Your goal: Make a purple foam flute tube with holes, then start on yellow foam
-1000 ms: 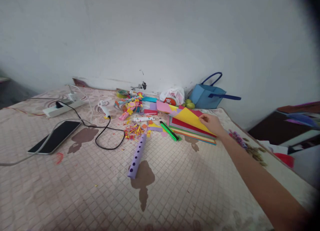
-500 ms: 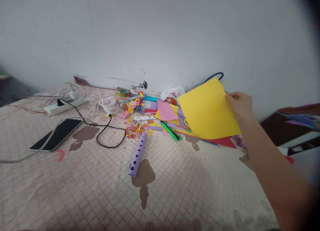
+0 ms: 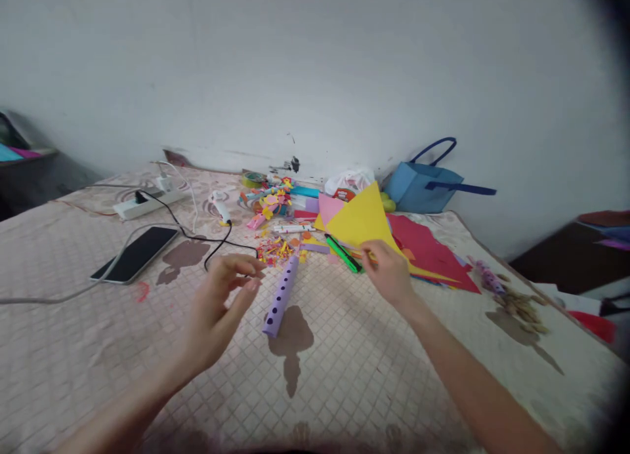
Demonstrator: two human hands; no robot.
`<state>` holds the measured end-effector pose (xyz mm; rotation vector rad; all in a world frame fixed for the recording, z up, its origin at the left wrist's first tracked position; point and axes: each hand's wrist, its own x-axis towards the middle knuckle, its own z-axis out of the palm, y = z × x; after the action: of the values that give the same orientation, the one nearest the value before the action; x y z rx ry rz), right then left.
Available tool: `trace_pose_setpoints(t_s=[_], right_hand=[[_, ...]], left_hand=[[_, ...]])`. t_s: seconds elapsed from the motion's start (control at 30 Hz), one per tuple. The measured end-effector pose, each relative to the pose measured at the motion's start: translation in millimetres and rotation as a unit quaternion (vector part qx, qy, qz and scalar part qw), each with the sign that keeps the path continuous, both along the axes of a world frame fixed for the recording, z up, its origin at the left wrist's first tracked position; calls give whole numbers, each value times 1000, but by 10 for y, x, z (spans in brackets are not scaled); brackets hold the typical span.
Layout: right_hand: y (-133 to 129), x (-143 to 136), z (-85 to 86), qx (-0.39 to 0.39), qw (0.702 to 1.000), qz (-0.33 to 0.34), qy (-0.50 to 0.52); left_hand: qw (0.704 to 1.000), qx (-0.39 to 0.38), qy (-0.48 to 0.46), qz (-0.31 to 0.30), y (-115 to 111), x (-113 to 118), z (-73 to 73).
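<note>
My left hand [image 3: 224,306] is in the air over the table, left of a purple paper tube [image 3: 281,296] with dark dots. Its thumb and fingers are apart and nothing is between them. My right hand [image 3: 386,270] is at the front edge of a yellow sheet [image 3: 361,218], its fingers curled in; whether they grip the sheet cannot be made out. That sheet rests on the pile of coloured paper. Beside this hand lies a green cutter [image 3: 343,254]. Red sheets [image 3: 428,247] lie to the right of the yellow one.
A phone [image 3: 135,254], a power strip [image 3: 150,205] and cables lie at the left. Paper scraps [image 3: 277,249] and a white glue gun [image 3: 221,208] are near the middle. A blue bag [image 3: 423,186] stands at the back right. Dried stems [image 3: 520,308] lie at the right.
My left hand has come into view. My right hand has moved left and down, and the raised yellow sheet is now down on the pile. The view has shifted, showing the blue bag and red sheets.
</note>
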<state>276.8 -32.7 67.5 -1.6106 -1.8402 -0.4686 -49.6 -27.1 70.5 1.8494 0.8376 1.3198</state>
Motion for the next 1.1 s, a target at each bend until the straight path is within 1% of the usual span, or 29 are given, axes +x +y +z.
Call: trace_pose_setpoints(t_s=[0.07,0.1,0.17,0.23,0.33,0.4,0.47,0.57,0.6,0.67,0.77,0.83,0.9,1.0,1.1], right_hand=[[22,-36,-331,-20,1000,5,1],[28,-41,-458,-24,1000,8,4],[28,-36,-634,-28,999,12,12],[18,-20,-726,-34,999,19,21],[3,9,-785,-42,998,27,36],[-5,31,-806,-42,998,29,47],[-11,53,-820,-36,997,27,62],[-22,77,-816,-16,996,20,86],[-29,80,-806,-8,995,18,94],[-50,79,-773,11,994,12,107],[-111,60,-701,35,993,10,115],[-178,34,-649,50,993,16,109],[-268,-18,-603,70,993,31,90],[-451,-178,-560,98,991,57,68],[-673,-449,-552,82,990,92,71]], left_hand=[[995,-45,91,-12,167,95,-189],[986,-70,148,-17,240,147,-282],[969,-77,232,-32,335,250,-427],[951,-43,304,-30,356,355,-502],[921,-7,390,-3,313,499,-535],[905,-3,424,6,292,557,-553],[906,12,424,9,305,562,-572],[927,56,371,26,417,450,-545],[932,64,355,45,481,384,-511],[932,86,340,89,645,222,-417],[911,82,369,164,950,-62,-286],[882,60,412,220,1156,-250,-257],[871,45,423,245,1339,-415,-282],[857,23,434,277,1547,-588,-371],[847,12,445,290,1665,-664,-443]])
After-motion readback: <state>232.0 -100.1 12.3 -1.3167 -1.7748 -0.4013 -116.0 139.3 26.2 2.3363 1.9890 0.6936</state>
